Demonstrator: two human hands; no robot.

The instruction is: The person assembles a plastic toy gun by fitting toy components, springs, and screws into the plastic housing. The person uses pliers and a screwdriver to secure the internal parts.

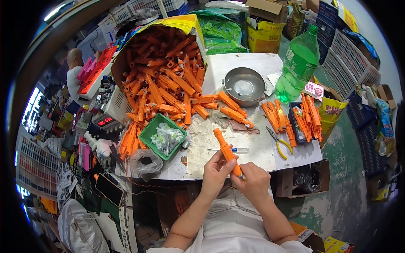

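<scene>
Over the front of the table, my left hand (214, 176) is closed round a long orange plastic casing (226, 150), which tilts with its narrow tip pointing away from me. At its near end the fingers of my right hand (254, 181) are pinched together against the casing. Those fingertips hide whatever small part may be between them. Just beyond my hands lies a screwdriver (241, 150) with a clear and blue handle, partly behind the casing. To the right rest pliers (279, 143) with yellow handles. Left of my hands stands a green basket (182, 143) of small whitish plastic parts.
A large yellow-edged sack (195, 25) spills orange casings (168, 84) onto the table. Behind my hands sits a metal bowl (244, 86); a green bottle (297, 63) stands right of it. More casings fill a dark tray (298, 122). At left are a tape roll (145, 162) and phone (109, 189).
</scene>
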